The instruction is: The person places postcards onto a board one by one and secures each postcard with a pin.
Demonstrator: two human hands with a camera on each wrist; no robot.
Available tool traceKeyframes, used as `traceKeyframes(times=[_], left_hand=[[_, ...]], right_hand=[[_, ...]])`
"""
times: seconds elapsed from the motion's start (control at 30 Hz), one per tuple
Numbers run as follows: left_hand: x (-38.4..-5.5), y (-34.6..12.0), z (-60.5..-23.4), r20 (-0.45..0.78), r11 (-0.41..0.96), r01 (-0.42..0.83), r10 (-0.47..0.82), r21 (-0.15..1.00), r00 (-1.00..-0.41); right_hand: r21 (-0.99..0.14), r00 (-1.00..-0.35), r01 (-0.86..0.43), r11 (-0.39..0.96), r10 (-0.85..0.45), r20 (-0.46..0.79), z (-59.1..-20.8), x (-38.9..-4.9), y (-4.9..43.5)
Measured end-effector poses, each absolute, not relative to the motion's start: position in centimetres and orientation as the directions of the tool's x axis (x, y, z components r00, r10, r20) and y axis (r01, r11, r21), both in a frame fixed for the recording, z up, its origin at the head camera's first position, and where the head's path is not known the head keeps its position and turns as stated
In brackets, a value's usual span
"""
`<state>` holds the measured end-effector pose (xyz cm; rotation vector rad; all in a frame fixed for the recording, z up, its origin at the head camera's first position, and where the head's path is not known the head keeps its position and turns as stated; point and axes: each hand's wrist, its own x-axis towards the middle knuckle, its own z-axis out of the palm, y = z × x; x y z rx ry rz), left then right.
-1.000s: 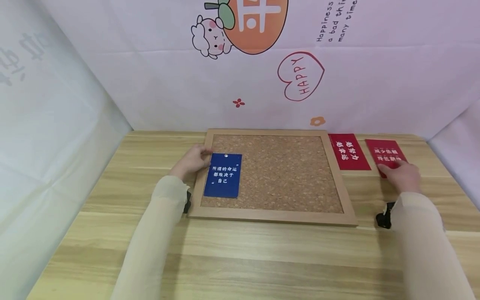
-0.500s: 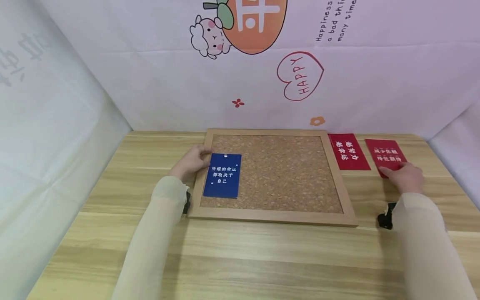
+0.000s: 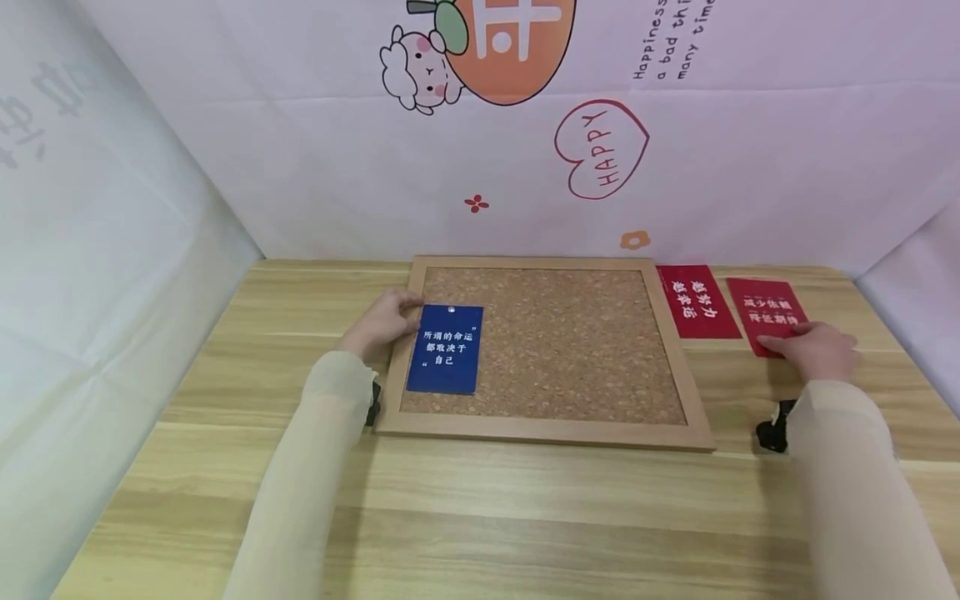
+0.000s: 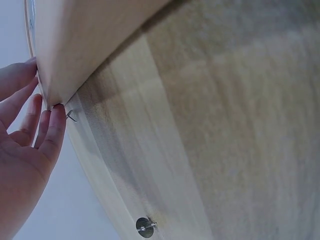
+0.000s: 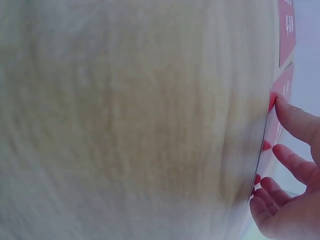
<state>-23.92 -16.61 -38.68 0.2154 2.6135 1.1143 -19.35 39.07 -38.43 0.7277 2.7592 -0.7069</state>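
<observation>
My left hand [image 3: 384, 321] touches the left side of a wood-framed cork board [image 3: 577, 350], thumb and fingertips at the frame's edge. In the left wrist view, thin metal shows just beside my fingertips, and a thumbtack [image 4: 145, 227] lies on the wood. A blue card [image 3: 446, 350] with white writing lies on the cork's left part, a small round silver spot at its top. At the right, my right hand [image 3: 825, 350] has its thumb and spread fingertips on a red card [image 3: 768, 312] with white writing; the hand covers its lower right corner.
A second red card [image 3: 699, 302] lies between the board and my right hand, close against the board's frame. Wood-patterned table [image 3: 525, 517] stretches in front. A white printed cloth [image 3: 337, 183] hangs behind, with more at both sides.
My right hand has shifted slightly to the right. The red card under it has moved slightly left and turned a little. My left hand and the board have stayed in place.
</observation>
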Motion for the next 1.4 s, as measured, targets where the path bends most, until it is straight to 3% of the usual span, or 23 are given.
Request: traceKeyframes(times=[0.63, 0.87, 1.03, 1.4], left_hand=[[-23.8, -16.4, -38.5, -0.221, 0.695, 0.006, 0.236, 0.719, -0.946], [-24.0, -16.5, -38.7, -0.215, 0.702, 0.014, 0.236, 0.712, -0.948], [-23.9, -16.6, -38.7, -0.222, 0.701, 0.011, 0.241, 0.714, -0.945], [-23.7, -16.5, -38.6, -0.236, 0.707, 0.002, 0.239, 0.708, -0.942]], right_hand=[[-0.483, -0.822, 0.569, 0.666, 0.472, -0.318, -38.4, -19.4, 39.2], [-0.477, -0.850, 0.527, 0.703, 0.430, -0.306, -38.5, -19.2, 39.8], [-0.544, -0.840, 0.542, 0.641, 0.432, -0.328, -38.4, -19.0, 40.2], [-0.625, -0.799, 0.565, 0.539, 0.545, -0.252, -37.8, -19.0, 40.5]])
